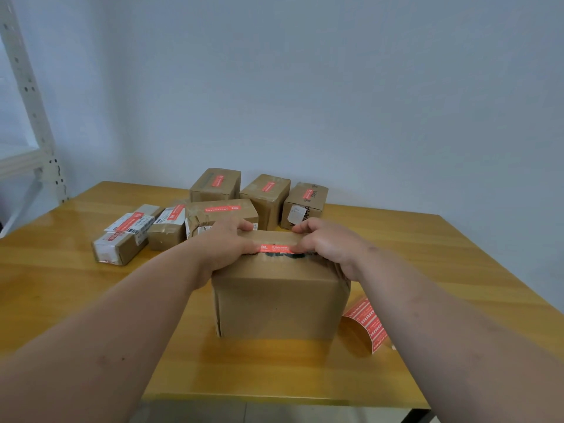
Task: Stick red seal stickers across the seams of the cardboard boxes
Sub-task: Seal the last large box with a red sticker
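A plain brown cardboard box [279, 303] stands near the front edge of a glossy yellow-brown wooden table [442, 254], and both of the person's hands lie on its top. A narrow red seal sticker with white print [276, 248] lies across the taped seam on the top of the box, between the two hands. The left hand [227, 244] curls over the box's far left edge with its thumb touching the sticker's left end; the right hand [326, 239] grips the far right edge the same way — its thumb presses on the sticker's right end. Just to the right of the box, on the table, lies a curled backing sheet of red stickers [367, 323]. Behind the box, toward the pale wall, sit six smaller brown cardboard boxes [265, 193] — each already bearing a red sticker on its top. A white metal shelf frame [33, 111] stands at the far left.
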Demonstrator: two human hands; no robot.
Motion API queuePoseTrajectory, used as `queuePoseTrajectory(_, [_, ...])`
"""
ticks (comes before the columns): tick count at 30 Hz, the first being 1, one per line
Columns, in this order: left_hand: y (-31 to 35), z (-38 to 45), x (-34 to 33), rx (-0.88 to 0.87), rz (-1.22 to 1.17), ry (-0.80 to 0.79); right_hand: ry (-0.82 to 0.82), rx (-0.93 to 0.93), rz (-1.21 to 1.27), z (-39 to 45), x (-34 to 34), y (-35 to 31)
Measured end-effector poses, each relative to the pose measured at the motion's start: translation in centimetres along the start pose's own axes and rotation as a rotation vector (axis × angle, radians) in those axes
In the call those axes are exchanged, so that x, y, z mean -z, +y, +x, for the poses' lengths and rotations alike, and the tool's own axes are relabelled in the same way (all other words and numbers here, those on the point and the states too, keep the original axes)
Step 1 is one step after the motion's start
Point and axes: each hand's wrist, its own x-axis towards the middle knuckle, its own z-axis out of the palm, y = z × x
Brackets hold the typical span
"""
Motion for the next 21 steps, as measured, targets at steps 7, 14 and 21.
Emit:
queuePoseTrajectory(7, [-0.1,-0.3,0.1,0.006,-0.038,-0.030,-0.030,0.022,-0.011,-0.5,0.1,0.1])
queuePoseTrajectory(14, [-0.2,-0.4,-0.1,0.000,-0.051,0.021,0.006,0.012,0.064,-1.0,0.6,0.0])
queuePoseTrajectory(21, [-0.2,-0.5,-0.7,-0.065,-0.017,0.075,0.003,0.065,0.058,-1.4,0.2,0.3])
